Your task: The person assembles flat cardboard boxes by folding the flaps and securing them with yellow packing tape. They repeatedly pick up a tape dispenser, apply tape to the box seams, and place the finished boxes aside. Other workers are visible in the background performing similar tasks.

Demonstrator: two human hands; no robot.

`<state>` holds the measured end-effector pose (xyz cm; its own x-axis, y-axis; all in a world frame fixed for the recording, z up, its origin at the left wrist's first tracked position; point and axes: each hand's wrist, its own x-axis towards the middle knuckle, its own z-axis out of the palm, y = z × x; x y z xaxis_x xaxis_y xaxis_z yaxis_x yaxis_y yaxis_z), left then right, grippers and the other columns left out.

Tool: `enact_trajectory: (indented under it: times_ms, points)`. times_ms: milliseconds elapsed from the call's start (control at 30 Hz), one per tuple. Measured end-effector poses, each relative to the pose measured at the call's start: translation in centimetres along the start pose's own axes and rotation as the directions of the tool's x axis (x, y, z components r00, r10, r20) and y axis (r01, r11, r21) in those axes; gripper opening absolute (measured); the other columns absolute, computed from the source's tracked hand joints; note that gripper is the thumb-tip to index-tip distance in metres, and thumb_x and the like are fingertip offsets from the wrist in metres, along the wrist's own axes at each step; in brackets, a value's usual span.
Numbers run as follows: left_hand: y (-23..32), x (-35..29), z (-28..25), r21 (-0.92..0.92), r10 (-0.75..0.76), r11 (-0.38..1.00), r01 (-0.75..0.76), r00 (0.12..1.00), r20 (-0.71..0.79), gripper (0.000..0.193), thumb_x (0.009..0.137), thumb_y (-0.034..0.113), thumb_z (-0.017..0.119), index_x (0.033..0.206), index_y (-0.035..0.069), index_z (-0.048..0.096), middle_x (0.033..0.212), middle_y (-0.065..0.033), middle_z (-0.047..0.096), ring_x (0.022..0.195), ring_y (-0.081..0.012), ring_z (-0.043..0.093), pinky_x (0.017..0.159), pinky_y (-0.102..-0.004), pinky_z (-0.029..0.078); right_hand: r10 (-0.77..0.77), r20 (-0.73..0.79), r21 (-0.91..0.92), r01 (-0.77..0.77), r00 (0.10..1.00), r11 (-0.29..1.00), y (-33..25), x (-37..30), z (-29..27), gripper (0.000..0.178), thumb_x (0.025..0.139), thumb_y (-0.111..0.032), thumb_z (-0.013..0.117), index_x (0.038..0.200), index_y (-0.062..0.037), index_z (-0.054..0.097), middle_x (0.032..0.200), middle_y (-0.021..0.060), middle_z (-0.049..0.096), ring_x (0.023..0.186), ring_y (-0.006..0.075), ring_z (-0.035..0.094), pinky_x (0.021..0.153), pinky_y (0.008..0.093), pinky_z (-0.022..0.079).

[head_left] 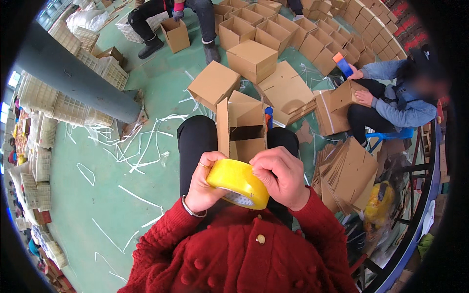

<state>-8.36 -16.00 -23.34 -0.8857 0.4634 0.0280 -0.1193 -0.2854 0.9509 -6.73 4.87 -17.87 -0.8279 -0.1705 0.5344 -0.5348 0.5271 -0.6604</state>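
A roll of yellow packing tape [238, 179] is held up in front of my chest, its pale printed core facing down toward me. My left hand [205, 184] grips the roll's left side, thumb on the near face. At the right edge my right hand [279, 176] has its fingers curled in and pressed against the tape; whether a loose tape end is between them is hidden. Just beyond the roll, between my knees, stands an open cardboard box [243, 128] with its flaps up. Something blue [268, 117], partly hidden, shows beside that box.
Closed cartons [252, 61] and a flat sheet of cardboard [286, 88] lie ahead. Flattened boxes [347, 171] are stacked at my right. A co-worker [400, 93] there holds a blue-and-orange tape dispenser [343, 64] over a carton. White strapping scraps [141, 146] litter the floor near a grey pillar [78, 73].
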Motion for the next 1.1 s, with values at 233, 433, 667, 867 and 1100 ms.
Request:
enact_trajectory:
  times_ms: [233, 433, 667, 867, 1100]
  points:
    - [0.7, -1.0, 1.0, 0.096, 0.063, 0.994, -0.056, 0.996, -0.067, 0.058, 0.070, -0.017, 0.065, 0.118, 0.006, 0.041, 0.107, -0.0041, 0.053, 0.098, -0.0135, 0.056, 0.087, -0.0270, 0.047, -0.285, 0.007, -0.346, 0.269, 0.959, 0.899, -1.0, -0.5, -0.3, 0.021, 0.071, -0.007, 0.071, 0.089, -0.0082, 0.061, 0.092, 0.0033, 0.065, 0.075, 0.0212, 0.062, 0.063, 0.0307, 0.050]
    - [1.0, -1.2, 1.5, 0.053, 0.117, 0.993, -0.110, 0.980, -0.158, 0.054, 0.073, -0.021, 0.057, 0.118, 0.006, 0.041, 0.104, -0.0036, 0.052, 0.097, -0.0111, 0.054, 0.086, -0.0247, 0.046, -0.242, -0.068, -0.242, 0.219, 0.968, 0.945, -1.7, -1.6, 0.2, 0.016, 0.078, -0.006, 0.068, 0.092, -0.0092, 0.060, 0.094, 0.0044, 0.066, 0.071, 0.0216, 0.059, 0.061, 0.0303, 0.047]
    - [1.1, -1.2, 1.2, -0.113, 0.087, 0.988, -0.105, 0.985, -0.151, 0.056, 0.073, -0.018, 0.061, 0.119, 0.006, 0.041, 0.106, -0.0035, 0.054, 0.099, -0.0117, 0.056, 0.089, -0.0261, 0.047, -0.330, -0.121, -0.170, 0.308, 0.936, 0.936, -2.0, -1.8, 0.2, 0.027, 0.066, -0.001, 0.070, 0.091, -0.0079, 0.062, 0.094, 0.0043, 0.066, 0.066, 0.0185, 0.055, 0.055, 0.0274, 0.046]
    - [0.6, -1.2, 1.0, -0.342, -0.014, 0.939, -0.042, 0.987, -0.159, 0.060, 0.071, -0.014, 0.066, 0.121, 0.008, 0.042, 0.108, -0.0036, 0.058, 0.100, -0.0131, 0.058, 0.089, -0.0281, 0.048, -0.418, -0.144, -0.164, 0.395, 0.897, 0.904, -2.1, -2.2, 0.7, 0.011, 0.087, -0.011, 0.064, 0.093, -0.0113, 0.055, 0.096, 0.0061, 0.063, 0.069, 0.0189, 0.051, 0.059, 0.0306, 0.043]
    - [0.0, -1.4, 1.1, -0.380, 0.025, 0.919, -0.106, 0.977, -0.212, 0.060, 0.071, -0.012, 0.067, 0.122, 0.008, 0.043, 0.109, -0.0044, 0.058, 0.099, -0.0136, 0.058, 0.089, -0.0282, 0.048, -0.450, -0.186, -0.149, 0.428, 0.873, 0.891, -2.0, -2.1, 1.0, 0.016, 0.081, -0.009, 0.066, 0.093, -0.0100, 0.056, 0.094, 0.0063, 0.064, 0.069, 0.0190, 0.053, 0.057, 0.0300, 0.044]
